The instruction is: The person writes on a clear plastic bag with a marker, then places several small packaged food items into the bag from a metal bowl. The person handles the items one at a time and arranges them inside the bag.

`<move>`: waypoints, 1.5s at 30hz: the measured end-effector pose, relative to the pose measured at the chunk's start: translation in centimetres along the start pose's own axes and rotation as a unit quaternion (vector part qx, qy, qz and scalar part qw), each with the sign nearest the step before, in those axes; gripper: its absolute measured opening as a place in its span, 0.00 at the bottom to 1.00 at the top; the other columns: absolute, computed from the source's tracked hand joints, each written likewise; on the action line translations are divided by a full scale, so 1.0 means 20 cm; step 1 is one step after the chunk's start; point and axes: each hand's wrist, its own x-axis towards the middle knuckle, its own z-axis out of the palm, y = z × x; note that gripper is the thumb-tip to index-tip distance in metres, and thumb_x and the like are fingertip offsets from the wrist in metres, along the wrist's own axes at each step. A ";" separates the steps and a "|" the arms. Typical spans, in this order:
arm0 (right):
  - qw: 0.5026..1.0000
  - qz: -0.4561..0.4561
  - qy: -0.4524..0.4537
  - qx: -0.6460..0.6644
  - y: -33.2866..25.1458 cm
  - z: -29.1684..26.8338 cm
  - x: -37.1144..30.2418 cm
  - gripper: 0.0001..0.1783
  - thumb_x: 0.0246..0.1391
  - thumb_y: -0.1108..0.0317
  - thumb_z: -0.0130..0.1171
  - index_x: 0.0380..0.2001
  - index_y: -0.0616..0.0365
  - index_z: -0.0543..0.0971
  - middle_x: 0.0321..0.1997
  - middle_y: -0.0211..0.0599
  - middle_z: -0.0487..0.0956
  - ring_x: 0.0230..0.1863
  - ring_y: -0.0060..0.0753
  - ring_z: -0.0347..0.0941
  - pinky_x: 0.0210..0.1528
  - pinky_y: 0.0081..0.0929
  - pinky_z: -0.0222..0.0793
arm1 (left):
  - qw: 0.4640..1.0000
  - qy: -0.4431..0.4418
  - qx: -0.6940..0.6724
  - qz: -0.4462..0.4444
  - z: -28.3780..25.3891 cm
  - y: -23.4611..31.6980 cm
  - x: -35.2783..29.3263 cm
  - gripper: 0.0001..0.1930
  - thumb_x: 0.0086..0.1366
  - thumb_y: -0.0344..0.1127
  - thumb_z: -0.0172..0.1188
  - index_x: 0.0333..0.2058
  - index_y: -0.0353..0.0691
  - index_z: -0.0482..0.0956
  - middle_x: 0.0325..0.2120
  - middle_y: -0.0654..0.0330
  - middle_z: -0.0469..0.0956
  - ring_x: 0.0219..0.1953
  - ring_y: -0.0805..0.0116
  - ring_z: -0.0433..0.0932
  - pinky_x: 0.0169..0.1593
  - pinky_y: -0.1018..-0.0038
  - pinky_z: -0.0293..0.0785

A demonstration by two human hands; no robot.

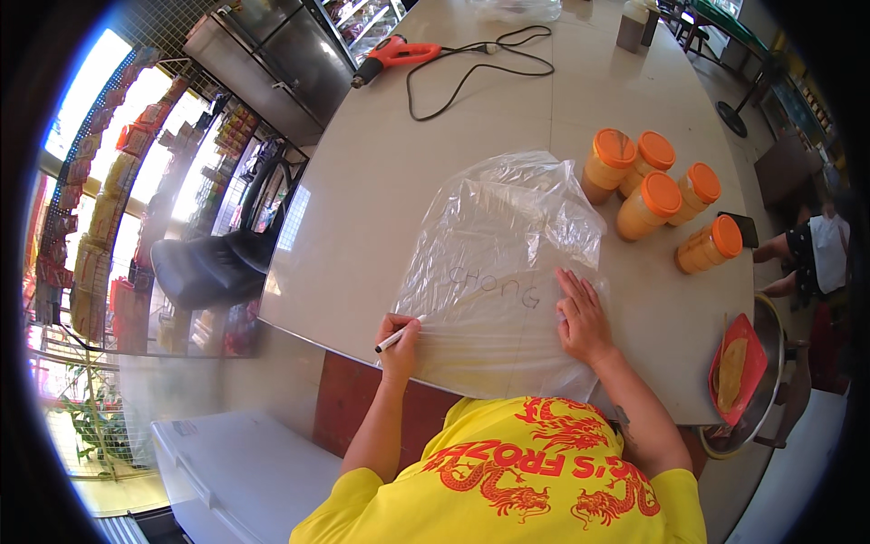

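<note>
A clear plastic bag (480, 231) lies spread over the light table, its upper part crinkled and shiny. Dark handwritten letters run across its middle. At the bag's lower left edge, my left hand (399, 346) is closed around a white marker (390, 341) with a black end, which points down to the left. My right hand (583, 317) rests on the bag's right side, just right of the writing, fingers stretched out and nothing held. Part of the bag's near edge reaches my yellow shirt (544, 453).
Several orange-lidded jars (649, 207) stand right of the bag. A heat gun (399, 56) with a black cord (410, 91) lies at the far left of the table (344, 227). Past the right edge sits a red tray (743, 349). A black chair (213, 265) stands left; a white chest freezer (245, 471), lower left.
</note>
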 end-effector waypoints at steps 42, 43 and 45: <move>0.954 0.202 0.182 0.129 -0.02 -0.04 -0.44 0.05 0.57 0.76 0.44 0.37 0.61 0.66 0.49 0.50 0.73 0.47 0.49 0.72 0.51 0.36 0.68 | 0.992 -0.056 0.099 0.053 0.20 0.17 -0.01 0.08 0.61 0.33 0.59 0.38 0.36 0.77 0.30 0.61 0.76 0.34 0.73 0.73 0.41 0.74 0.70; 0.953 0.202 0.184 0.129 -0.02 -0.05 -0.44 0.04 0.57 0.75 0.45 0.37 0.61 0.67 0.48 0.50 0.73 0.47 0.50 0.72 0.51 0.37 0.68 | 0.994 -0.058 0.074 0.057 0.20 0.16 -0.01 0.08 0.60 0.32 0.59 0.37 0.36 0.76 0.30 0.62 0.76 0.34 0.73 0.73 0.40 0.75 0.70; 0.944 0.218 0.191 0.156 -0.02 -0.05 -0.43 0.04 0.57 0.75 0.45 0.36 0.60 0.67 0.46 0.50 0.74 0.47 0.51 0.72 0.51 0.37 0.67 | 0.997 -0.045 0.052 0.030 0.19 0.12 0.00 0.07 0.60 0.32 0.59 0.36 0.36 0.76 0.29 0.63 0.75 0.33 0.74 0.72 0.39 0.76 0.69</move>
